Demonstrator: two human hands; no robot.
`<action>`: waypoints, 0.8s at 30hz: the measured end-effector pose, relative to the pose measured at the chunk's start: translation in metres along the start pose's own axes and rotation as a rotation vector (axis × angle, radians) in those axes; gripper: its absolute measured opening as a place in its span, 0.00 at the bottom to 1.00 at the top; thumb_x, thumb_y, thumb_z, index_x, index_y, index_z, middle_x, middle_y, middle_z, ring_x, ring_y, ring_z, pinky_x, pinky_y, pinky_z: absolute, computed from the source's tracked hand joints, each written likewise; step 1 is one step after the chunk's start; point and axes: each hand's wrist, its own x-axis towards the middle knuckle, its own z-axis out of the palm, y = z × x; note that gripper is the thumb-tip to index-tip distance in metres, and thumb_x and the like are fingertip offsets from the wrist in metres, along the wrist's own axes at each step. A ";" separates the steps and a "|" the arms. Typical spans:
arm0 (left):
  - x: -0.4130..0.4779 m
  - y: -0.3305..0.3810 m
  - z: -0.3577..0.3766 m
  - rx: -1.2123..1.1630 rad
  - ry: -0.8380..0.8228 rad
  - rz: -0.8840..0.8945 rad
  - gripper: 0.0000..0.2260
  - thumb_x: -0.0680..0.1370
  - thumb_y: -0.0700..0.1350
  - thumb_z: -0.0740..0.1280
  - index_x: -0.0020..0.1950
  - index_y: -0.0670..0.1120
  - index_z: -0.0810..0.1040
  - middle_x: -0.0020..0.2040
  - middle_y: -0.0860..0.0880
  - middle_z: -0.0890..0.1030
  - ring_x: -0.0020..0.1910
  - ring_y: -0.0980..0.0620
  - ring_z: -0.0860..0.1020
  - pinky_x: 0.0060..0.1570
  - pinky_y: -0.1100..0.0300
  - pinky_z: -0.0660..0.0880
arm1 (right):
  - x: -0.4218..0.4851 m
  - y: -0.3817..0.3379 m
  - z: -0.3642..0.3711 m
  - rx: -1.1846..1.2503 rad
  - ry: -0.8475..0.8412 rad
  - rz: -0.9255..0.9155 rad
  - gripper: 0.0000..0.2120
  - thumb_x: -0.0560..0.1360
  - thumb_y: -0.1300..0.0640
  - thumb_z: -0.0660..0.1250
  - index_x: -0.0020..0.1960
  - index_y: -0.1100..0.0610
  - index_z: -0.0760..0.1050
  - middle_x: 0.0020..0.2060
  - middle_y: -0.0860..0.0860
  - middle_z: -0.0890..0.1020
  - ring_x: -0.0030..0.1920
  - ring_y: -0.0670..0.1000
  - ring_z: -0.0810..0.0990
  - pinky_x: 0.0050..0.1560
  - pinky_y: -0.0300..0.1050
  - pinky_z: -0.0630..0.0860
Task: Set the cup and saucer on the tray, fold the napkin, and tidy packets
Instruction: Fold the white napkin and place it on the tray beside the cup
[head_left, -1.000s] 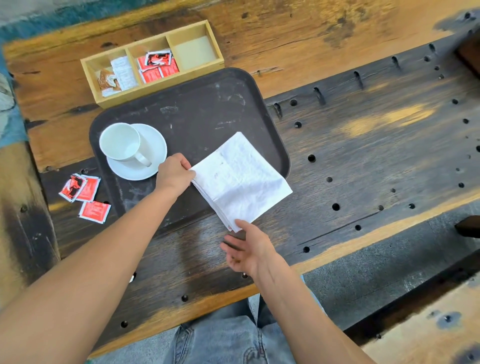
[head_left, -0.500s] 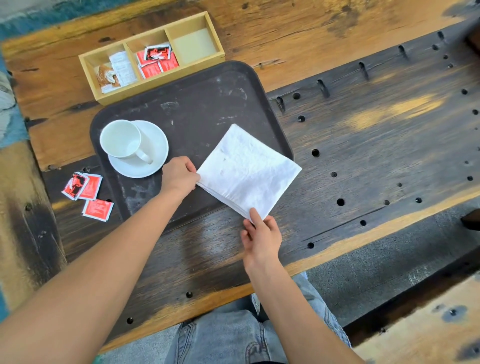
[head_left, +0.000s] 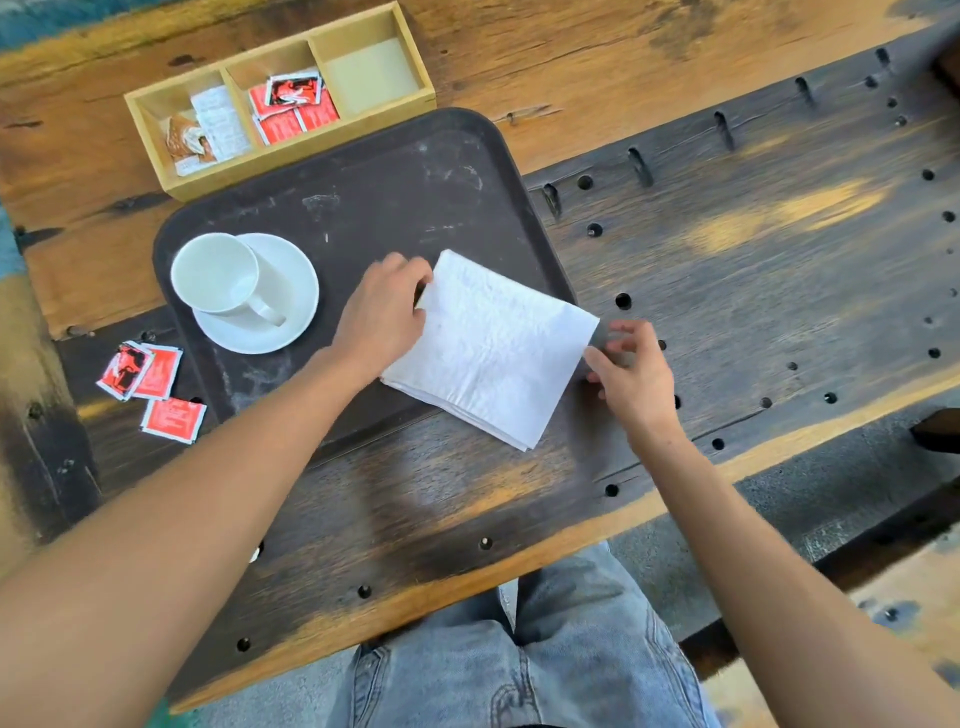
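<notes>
A white cup (head_left: 215, 274) stands on a white saucer (head_left: 291, 291) at the left of the dark tray (head_left: 395, 192). A folded white napkin (head_left: 493, 345) lies over the tray's near right corner and onto the table. My left hand (head_left: 382, 312) rests on the napkin's left edge, fingers at its far corner. My right hand (head_left: 631, 371) is at the napkin's right corner, fingers spread and touching its edge. Three red packets (head_left: 150, 384) lie loose on the table left of the tray.
A wooden three-compartment box (head_left: 280, 98) sits behind the tray: brown and white packets left, red packets in the middle, right compartment bare. The table has peg holes and slots at the right. My jeans-clad legs show below the near edge.
The napkin has turned and slid further onto the tray. My right hand moved from the napkin's near corner to its right corner. My left hand shifted up along the left edge.
</notes>
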 end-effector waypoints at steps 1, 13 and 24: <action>0.012 0.007 -0.002 0.024 -0.010 0.063 0.17 0.77 0.33 0.66 0.64 0.43 0.77 0.60 0.43 0.77 0.60 0.41 0.74 0.57 0.45 0.74 | 0.018 -0.009 -0.004 -0.001 -0.045 0.003 0.20 0.74 0.53 0.72 0.65 0.50 0.72 0.54 0.51 0.80 0.44 0.53 0.85 0.46 0.52 0.83; 0.107 0.046 -0.005 0.296 -0.393 0.123 0.14 0.76 0.35 0.62 0.53 0.52 0.79 0.54 0.46 0.77 0.60 0.40 0.70 0.54 0.48 0.70 | 0.103 -0.063 -0.020 -0.369 -0.331 -0.160 0.06 0.73 0.65 0.71 0.49 0.63 0.83 0.37 0.61 0.86 0.32 0.48 0.78 0.36 0.35 0.74; 0.112 0.021 -0.064 0.065 -0.182 -0.008 0.08 0.77 0.37 0.69 0.43 0.50 0.76 0.44 0.48 0.79 0.46 0.44 0.79 0.44 0.44 0.79 | 0.149 -0.145 -0.012 -0.306 -0.374 -0.354 0.02 0.78 0.65 0.68 0.48 0.61 0.79 0.38 0.61 0.85 0.31 0.52 0.87 0.32 0.42 0.84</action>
